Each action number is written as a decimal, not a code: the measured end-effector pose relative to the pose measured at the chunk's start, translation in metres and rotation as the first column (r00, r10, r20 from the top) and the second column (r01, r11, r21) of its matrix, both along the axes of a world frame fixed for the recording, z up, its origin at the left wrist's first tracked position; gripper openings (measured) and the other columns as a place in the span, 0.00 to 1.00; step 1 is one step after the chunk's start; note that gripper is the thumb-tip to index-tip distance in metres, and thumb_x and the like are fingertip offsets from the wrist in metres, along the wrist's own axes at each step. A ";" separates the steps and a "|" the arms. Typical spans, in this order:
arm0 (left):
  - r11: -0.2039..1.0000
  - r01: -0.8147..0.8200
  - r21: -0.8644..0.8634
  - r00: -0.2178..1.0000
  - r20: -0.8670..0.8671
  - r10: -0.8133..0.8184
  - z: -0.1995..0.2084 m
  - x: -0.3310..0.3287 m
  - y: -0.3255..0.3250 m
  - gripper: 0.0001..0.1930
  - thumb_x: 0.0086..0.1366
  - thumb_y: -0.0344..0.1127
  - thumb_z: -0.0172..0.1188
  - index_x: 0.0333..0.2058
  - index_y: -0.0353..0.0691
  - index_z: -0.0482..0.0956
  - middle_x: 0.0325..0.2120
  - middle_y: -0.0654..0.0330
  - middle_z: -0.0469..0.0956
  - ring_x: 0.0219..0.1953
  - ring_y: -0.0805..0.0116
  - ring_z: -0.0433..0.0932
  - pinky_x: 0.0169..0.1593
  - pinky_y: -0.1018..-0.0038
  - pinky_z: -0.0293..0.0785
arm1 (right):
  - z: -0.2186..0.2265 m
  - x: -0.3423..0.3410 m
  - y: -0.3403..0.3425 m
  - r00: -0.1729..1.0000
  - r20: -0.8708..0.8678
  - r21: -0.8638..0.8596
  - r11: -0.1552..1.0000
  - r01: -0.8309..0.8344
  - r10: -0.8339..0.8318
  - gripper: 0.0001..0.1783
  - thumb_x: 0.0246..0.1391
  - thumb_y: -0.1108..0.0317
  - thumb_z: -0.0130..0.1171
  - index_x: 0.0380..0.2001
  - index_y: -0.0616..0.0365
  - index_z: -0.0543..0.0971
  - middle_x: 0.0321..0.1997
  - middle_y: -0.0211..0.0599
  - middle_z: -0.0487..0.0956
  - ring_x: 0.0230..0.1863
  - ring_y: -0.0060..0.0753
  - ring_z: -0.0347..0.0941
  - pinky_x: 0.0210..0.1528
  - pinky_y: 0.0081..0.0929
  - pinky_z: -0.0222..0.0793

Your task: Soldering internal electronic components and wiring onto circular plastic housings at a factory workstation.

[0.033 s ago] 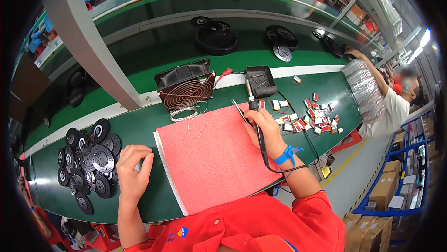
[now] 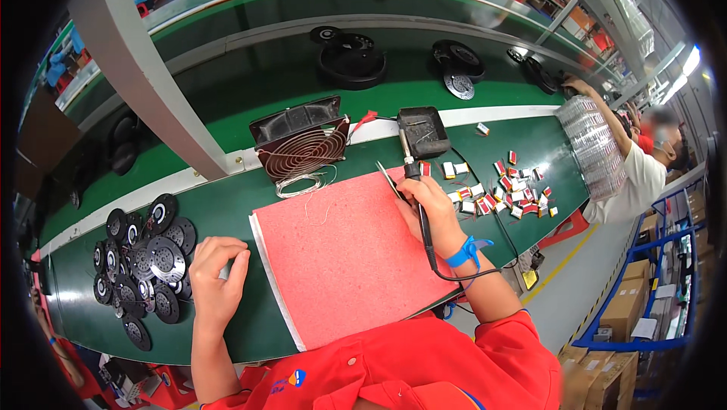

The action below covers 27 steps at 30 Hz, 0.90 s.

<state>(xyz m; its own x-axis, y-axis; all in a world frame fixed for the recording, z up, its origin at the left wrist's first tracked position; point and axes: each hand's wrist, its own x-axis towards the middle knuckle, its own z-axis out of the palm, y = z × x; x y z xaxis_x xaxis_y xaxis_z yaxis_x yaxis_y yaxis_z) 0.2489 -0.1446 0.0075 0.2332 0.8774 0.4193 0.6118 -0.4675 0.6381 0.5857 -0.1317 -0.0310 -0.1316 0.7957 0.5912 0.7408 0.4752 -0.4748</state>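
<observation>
My right hand (image 2: 430, 202) is closed around a black-handled soldering iron (image 2: 413, 170), its metal shaft pointing up toward a black tray (image 2: 422, 131). The same hand also holds metal tweezers (image 2: 388, 179), which jut out over the far right corner of the pink foam mat (image 2: 348, 258). Just left of the mat, my left hand (image 2: 217, 277) is raised with loosely bent fingers, the thumb apart from them, and nothing visible in it. Round black speaker-like discs with wires (image 2: 144, 258) are heaped beyond it on the left. Small battery packs (image 2: 519, 192) lie scattered right of my right hand.
Behind the mat stands a fan with a wire guard (image 2: 303, 149), white wire (image 2: 299, 183) coiled before it. The iron's cord (image 2: 496, 270) loops by my wrist. A grey post (image 2: 144, 69) rises at left. Black round housings (image 2: 352, 62) sit on the green belt; a co-worker reaches past clear plastic trays (image 2: 591, 149).
</observation>
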 end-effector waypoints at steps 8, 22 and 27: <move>1.000 0.004 -0.018 1.000 -0.019 -0.004 -0.003 0.001 0.003 0.01 0.52 0.21 0.58 0.25 0.31 0.76 0.26 0.56 0.77 0.31 0.61 0.75 0.38 0.71 0.69 | -0.001 0.005 0.000 1.000 0.010 0.029 1.000 0.003 -0.004 0.16 0.41 0.82 0.61 0.36 0.58 0.73 0.27 0.39 0.72 0.26 0.36 0.71 0.29 0.25 0.68; 1.000 -0.001 -0.008 1.000 -0.018 0.001 -0.004 0.000 0.005 0.01 0.51 0.21 0.59 0.23 0.32 0.76 0.25 0.56 0.77 0.31 0.60 0.75 0.38 0.70 0.68 | -0.002 0.010 0.001 0.997 0.006 0.012 0.997 0.082 -0.082 0.13 0.45 0.86 0.56 0.34 0.60 0.74 0.33 0.42 0.77 0.33 0.41 0.76 0.35 0.26 0.70; 1.000 0.004 0.027 1.000 -0.023 -0.004 -0.008 -0.006 0.004 0.02 0.50 0.23 0.61 0.24 0.34 0.77 0.25 0.57 0.78 0.30 0.60 0.76 0.38 0.70 0.68 | -0.002 0.004 0.004 0.998 -0.031 0.030 0.998 0.057 -0.056 0.13 0.45 0.86 0.55 0.35 0.59 0.74 0.29 0.44 0.74 0.31 0.46 0.73 0.33 0.32 0.69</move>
<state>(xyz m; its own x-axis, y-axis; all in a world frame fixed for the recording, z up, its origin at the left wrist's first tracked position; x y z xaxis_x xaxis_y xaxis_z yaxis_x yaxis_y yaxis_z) 0.2433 -0.1402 -0.0009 0.2463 0.8648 0.4376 0.6241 -0.4869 0.6110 0.5902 -0.1279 -0.0333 -0.0691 0.7827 0.6185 0.7525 0.4480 -0.4828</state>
